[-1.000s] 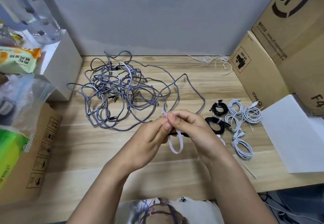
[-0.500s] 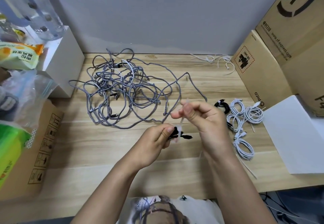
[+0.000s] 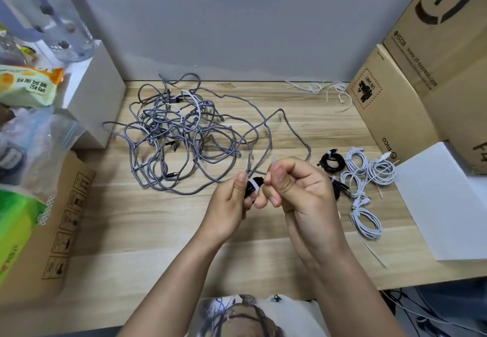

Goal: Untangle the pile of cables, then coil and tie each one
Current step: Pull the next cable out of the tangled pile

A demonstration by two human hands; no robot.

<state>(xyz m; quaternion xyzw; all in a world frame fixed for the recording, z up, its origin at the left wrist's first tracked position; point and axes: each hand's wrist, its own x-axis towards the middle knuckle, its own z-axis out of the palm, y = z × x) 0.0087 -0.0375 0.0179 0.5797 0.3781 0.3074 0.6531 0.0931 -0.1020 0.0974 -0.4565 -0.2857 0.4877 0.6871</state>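
My left hand (image 3: 232,202) grips a small coiled black cable (image 3: 253,188) above the middle of the wooden desk (image 3: 158,220). A white tie (image 3: 255,184) is wrapped around the coil. My right hand (image 3: 300,191) pinches the free end of that tie, which sticks up past my fingers. A big tangle of grey braided cables (image 3: 184,136) lies behind my hands. To the right lie tied coils: a black one (image 3: 332,161) and several white ones (image 3: 369,178).
Spare white ties (image 3: 326,91) lie at the back right near stacked cardboard boxes (image 3: 395,104). A white box (image 3: 445,202) sits at the right edge. On the left stand a white box (image 3: 97,94), bags and a cardboard box (image 3: 52,234).
The loose loop of white tie has been drawn tight around the black coil. My right hand pulled the tie end up and to the right, then came back close to my left hand.
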